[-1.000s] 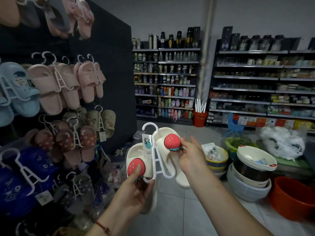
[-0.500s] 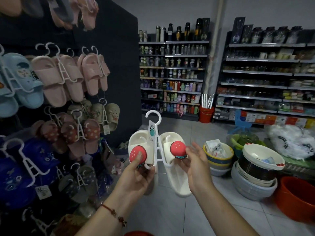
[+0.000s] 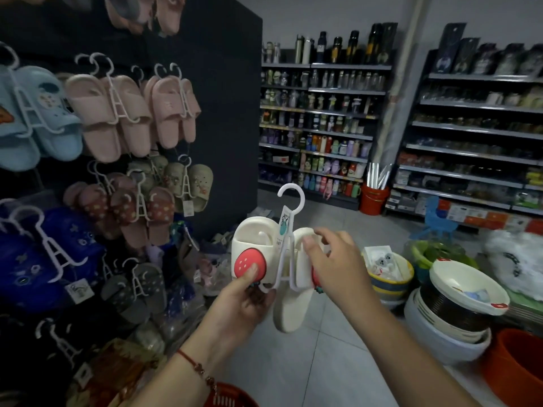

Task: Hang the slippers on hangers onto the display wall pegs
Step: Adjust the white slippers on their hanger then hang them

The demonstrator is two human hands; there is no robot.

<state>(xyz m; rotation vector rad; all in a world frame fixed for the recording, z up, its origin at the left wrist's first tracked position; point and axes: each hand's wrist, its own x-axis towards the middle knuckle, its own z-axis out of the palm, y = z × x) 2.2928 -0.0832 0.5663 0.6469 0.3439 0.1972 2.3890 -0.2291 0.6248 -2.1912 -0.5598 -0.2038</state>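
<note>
Shelves behind, right hand (image 3: 332, 265) now covers the right slipper (image 3: 296, 304).

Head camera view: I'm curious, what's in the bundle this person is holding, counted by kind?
cream slippers: 2
red strawberry charms: 2, one mostly hidden behind the right hand
white hanger: 1
paper tag: 1
Total: 6

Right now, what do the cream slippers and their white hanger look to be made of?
The cream slippers look like moulded foam or soft rubber: thick, matte, seamless, with raised red strawberry charms. The white hanger looks like glossy rigid plastic: thin, smooth, one-piece hook.
</note>
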